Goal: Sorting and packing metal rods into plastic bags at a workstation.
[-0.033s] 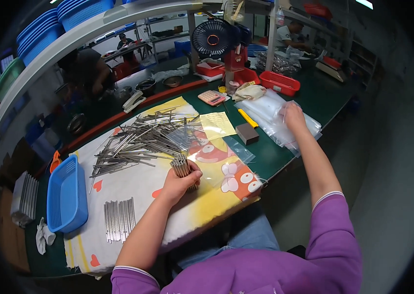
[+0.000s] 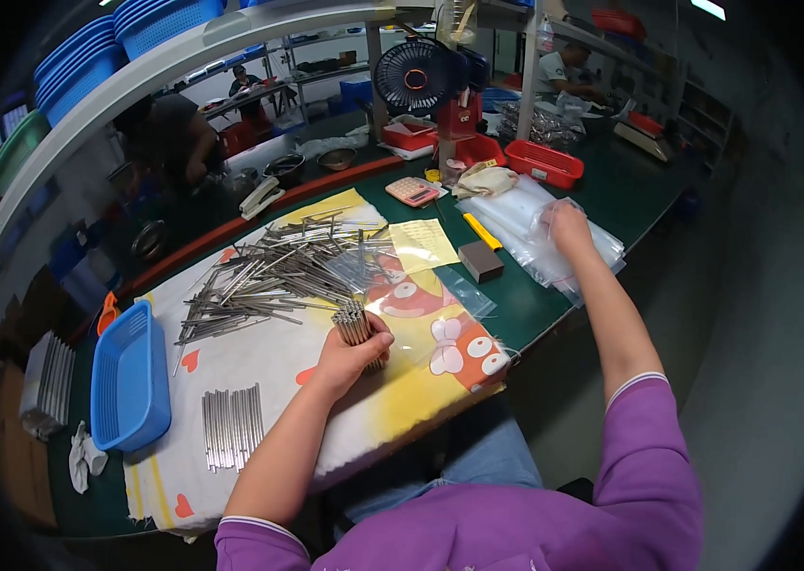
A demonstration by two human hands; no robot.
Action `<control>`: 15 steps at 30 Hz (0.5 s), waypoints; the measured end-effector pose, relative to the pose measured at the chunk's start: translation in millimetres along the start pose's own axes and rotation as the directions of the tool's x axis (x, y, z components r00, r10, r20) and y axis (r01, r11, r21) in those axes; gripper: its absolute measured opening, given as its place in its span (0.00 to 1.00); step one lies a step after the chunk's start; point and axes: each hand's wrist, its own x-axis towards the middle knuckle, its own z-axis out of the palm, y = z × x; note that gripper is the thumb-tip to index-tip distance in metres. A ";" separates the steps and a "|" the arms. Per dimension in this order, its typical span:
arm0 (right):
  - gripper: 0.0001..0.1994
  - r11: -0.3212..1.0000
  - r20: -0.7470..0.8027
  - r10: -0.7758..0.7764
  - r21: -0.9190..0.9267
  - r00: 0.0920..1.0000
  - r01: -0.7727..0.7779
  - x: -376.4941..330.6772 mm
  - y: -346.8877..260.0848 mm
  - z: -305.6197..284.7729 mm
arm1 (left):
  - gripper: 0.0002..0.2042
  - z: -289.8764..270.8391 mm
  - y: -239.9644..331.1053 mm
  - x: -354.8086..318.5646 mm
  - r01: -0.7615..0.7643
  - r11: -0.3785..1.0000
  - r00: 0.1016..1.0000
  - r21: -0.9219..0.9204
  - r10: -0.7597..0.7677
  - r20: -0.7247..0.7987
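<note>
A bundle of thin metal rods [image 2: 352,324] stands upright in my left hand [image 2: 350,360], whose fingers wrap round it above the cloth. Out to the right, my right hand [image 2: 568,226] is closed on a clear plastic bag [image 2: 564,262] at the stack of bags [image 2: 514,211]; its fingertips are partly hidden. Loose metal rods [image 2: 274,271] lie in a tangled heap beyond my left hand. Nearer my left forearm, a row of rods [image 2: 232,428] lies side by side on the printed cloth [image 2: 278,390].
A blue basket [image 2: 131,381] stands at the left, beside a white glove [image 2: 86,457]. Past the cloth are a yellow paper [image 2: 423,245], a dark block [image 2: 481,261], a yellow cutter [image 2: 483,231] and a pink calculator [image 2: 412,191]. A fan [image 2: 416,76] and red trays [image 2: 543,162] stand farther back.
</note>
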 end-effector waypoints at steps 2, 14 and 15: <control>0.07 1.000 -0.024 -0.021 0.015 0.999 0.022 8.1 -2.0 1.5 | 0.07 -0.7 -2.2 0.2 -0.014 1.000 1.000 -0.021 0.014 0.001; 0.07 0.995 -0.558 0.101 0.041 0.824 -0.094 82.9 -7.4 -176.6 | 0.05 -0.5 -1.4 -1.8 -0.032 0.999 0.999 -0.004 0.033 0.020; 0.07 0.987 -0.677 0.143 0.148 0.722 -0.057 90.9 -8.3 -199.1 | 0.05 -2.1 -1.4 -3.8 -0.028 1.000 1.000 -0.002 0.028 0.010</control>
